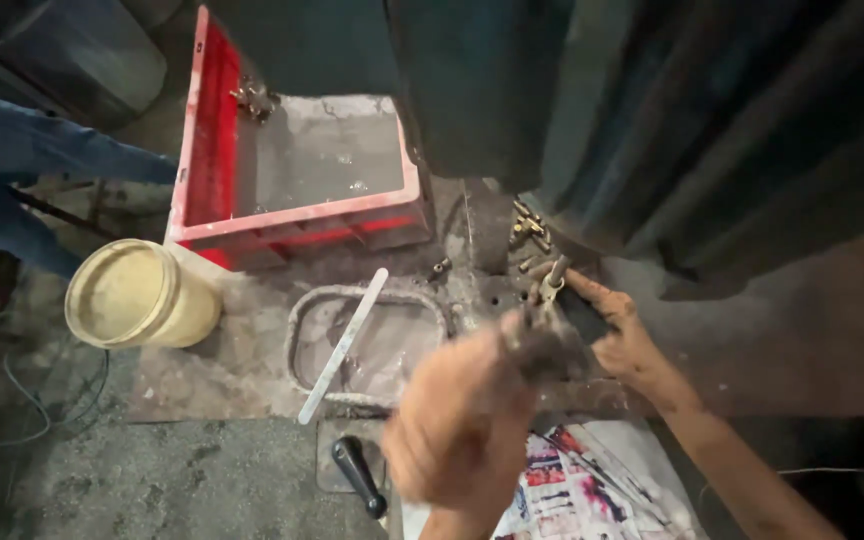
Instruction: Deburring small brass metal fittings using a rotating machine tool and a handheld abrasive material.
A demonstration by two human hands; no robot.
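Head view of a grimy metal counter beneath a dark machine body. The left hand, blurred in the frame, comes up from the lower edge with its fingers curled shut around a dark, dull grey metal tool, whose far end lies just short of the right fingers; the closed grip appears to give firm control of the tool's tip. The right hand enters from the lower right on an outstretched forearm, palm turned inward, index finger extended toward a small brass fitting. Whether the finger and thumb pinch the fitting or only steady it cannot be told. More brass fittings lie just beyond the right fingertips, at the foot of the machine, probably kept within reach. Left of the left hand a pale flat metal strip rests slantwise across a shallow oval tray. Farther off on that side stand a red plastic crate and a cream bucket. Near the left wrist lie a black handle and printed newspaper. Another person's blue-clad leg shows at far left.
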